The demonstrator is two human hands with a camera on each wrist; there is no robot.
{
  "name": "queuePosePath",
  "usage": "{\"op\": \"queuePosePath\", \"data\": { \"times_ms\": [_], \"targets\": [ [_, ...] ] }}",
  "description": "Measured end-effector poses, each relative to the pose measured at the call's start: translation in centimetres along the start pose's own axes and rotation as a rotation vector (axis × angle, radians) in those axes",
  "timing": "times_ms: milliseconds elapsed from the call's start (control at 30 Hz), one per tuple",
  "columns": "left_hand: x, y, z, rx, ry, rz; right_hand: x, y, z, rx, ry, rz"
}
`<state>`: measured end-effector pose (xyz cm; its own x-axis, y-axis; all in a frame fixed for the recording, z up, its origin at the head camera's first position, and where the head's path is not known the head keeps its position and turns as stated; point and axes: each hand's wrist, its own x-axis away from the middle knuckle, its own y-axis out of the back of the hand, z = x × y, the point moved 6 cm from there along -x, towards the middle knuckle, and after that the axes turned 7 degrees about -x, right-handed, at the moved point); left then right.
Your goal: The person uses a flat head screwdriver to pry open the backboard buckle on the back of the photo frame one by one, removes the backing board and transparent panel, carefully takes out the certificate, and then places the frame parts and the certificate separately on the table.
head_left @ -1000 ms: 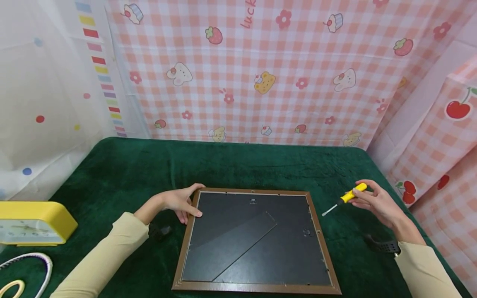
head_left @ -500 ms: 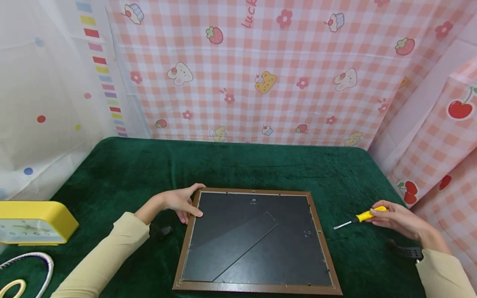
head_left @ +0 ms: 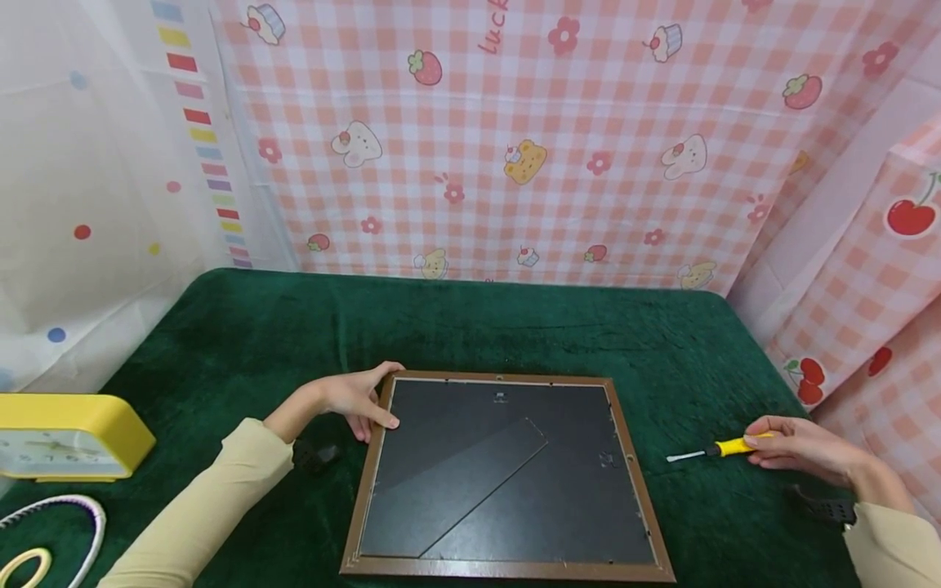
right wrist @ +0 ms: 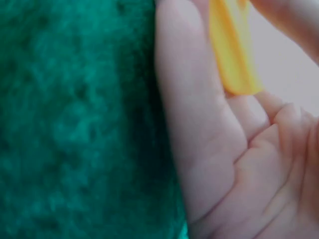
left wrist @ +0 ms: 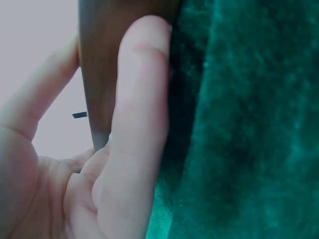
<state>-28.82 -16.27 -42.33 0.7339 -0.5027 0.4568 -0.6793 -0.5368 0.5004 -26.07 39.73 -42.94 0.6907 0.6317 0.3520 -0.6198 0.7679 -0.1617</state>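
A picture frame (head_left: 456, 474) with a brown rim and a black back panel lies face down at the front of the table. My left hand (head_left: 360, 400) grips its left rim near the far corner, thumb over the back and fingers along the outer side; the left wrist view shows the brown rim (left wrist: 99, 64) between thumb and fingers. Right of the frame, my right hand (head_left: 801, 445) pinches the yellow handle of a screwdriver (head_left: 731, 447), whose metal blade points left toward the frame. In the right wrist view the yellow handle (right wrist: 233, 50) shows between thumb and fingers.
At the left stands a yellow clock (head_left: 81, 437). In front of it lie a white-and-purple hoop-like band (head_left: 91, 514) and a pale yellow ring (head_left: 44, 562). Green velvet cloth (head_left: 470, 327) covers the table, and a pink checked curtain (head_left: 470, 204) hangs behind.
My right hand has moved right and toward me with the screwdriver, away from the frame, and the blade has turned closer to level. The left hand and the picture frame stay in place.
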Motion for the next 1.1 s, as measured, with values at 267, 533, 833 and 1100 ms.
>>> {"op": "queuePosePath", "data": {
  "times_ms": [267, 533, 833, 1100],
  "targets": [
    [0.2, 0.0, -0.2, -0.002, -0.008, -0.008, 0.5, 0.2, 0.9, 0.214, -0.029, -0.108],
    [0.3, -0.1, -0.1, 0.020, 0.017, 0.004, 0.2, -0.8, 2.9, 0.431, -0.044, -0.282],
    [0.5, 0.0, 0.0, 0.029, 0.009, 0.012, -5.9, -9.0, 6.9, 0.655, 0.311, -0.160],
    [0.5, 0.0, -0.1, 0.028, 0.013, 0.009, -11.2, -17.2, 8.0, 0.796, 0.403, -0.018]
  ]
}}
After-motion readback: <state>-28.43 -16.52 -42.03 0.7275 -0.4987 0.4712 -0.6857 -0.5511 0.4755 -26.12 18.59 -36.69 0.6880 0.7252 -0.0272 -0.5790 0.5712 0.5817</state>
